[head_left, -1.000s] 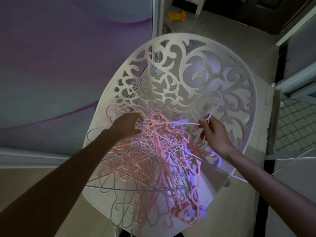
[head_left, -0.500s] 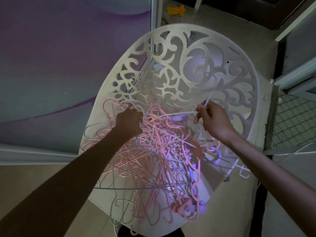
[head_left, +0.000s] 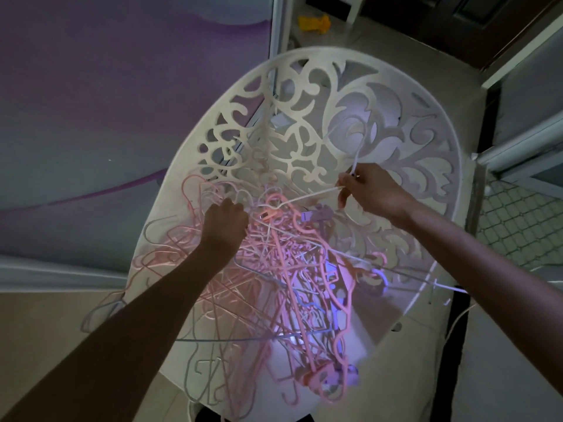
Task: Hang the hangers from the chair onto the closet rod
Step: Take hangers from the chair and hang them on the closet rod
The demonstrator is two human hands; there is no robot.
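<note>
Right hand (head_left: pixel 370 191) pinches white hanger (head_left: pixel 307 197), now lifted higher toward chair (head_left: pixel 438 153) back edge than second ago. Left hand (head_left: pixel 224 222) clenched on pink hanger pile (head_left: pixel 274 269) at seat centre, pressing down. Separation progresses; closet rod not visible.

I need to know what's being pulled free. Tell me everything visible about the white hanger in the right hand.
The white hanger is thin and looks like plastic. The right hand pinches it near the neck; its hook curves up in front of the chair back. One slim arm slants down-left into the tangled pile of hangers on the seat, where its far end is hidden. The left hand presses on that pile.
</note>
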